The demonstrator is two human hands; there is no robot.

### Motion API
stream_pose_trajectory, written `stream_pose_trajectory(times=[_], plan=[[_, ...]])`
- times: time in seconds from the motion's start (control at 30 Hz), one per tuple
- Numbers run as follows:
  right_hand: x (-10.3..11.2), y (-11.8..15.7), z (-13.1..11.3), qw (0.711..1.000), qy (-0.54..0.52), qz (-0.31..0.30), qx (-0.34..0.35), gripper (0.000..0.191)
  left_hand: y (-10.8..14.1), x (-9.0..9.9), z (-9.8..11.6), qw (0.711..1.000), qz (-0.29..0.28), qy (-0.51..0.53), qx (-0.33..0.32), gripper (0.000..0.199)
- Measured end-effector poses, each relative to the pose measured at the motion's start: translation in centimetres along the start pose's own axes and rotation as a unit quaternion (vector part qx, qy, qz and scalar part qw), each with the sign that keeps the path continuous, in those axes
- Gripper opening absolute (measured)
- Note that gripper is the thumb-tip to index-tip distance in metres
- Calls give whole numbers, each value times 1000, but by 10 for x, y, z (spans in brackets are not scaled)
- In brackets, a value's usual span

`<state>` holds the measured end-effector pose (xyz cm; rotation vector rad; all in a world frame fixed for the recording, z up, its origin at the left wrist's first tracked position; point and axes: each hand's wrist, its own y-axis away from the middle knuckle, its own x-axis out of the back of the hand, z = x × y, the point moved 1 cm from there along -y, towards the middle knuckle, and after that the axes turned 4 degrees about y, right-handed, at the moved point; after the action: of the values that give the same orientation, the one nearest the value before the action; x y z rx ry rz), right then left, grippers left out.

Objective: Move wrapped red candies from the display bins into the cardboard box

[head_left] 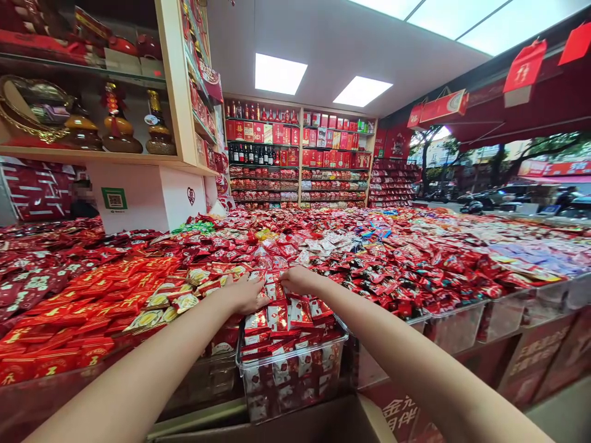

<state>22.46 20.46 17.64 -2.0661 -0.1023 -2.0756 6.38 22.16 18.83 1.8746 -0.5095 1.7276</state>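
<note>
Red and white candy packets fill a clear plastic bin at the front centre. My left hand lies over the left side of the packets, fingers apart and pointing right, beside yellow-and-white packets. To its right, my right hand is closed at the back of the same packets, its fingers curled down; whatever it pinches is too small to make out. A narrow strip of packets shows between the two hands.
Heaps of red packets spread left and more right. An open cardboard box sits below the bin. Wooden shelves with bottles overhang the left side. Stocked shelves line the back; a street shows at right.
</note>
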Motion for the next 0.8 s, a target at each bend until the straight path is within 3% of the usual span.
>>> stream_pose_trajectory(times=[0.37,0.5,0.6,0.7,0.73,0.77,0.8], plan=[[-6,0,-7,1000,14,8,-7,28,4,0,7,1000,6,7,11,52],[8,7,-5,998,-18,64,2,30,5,8,7,999,47,19,-3,47],[20,36,-9,990,-55,133,13,32,23,10,5,995,89,37,-37,40],[5,90,-24,977,-168,125,48,29,60,-22,9,990,107,56,-78,33],[-7,110,-32,970,-225,65,67,26,74,-42,13,988,107,62,-93,30],[-21,130,-40,962,-265,55,19,23,88,-66,18,984,111,73,-121,27],[-36,149,-48,961,-274,46,-3,22,101,-91,26,961,161,104,-200,27]])
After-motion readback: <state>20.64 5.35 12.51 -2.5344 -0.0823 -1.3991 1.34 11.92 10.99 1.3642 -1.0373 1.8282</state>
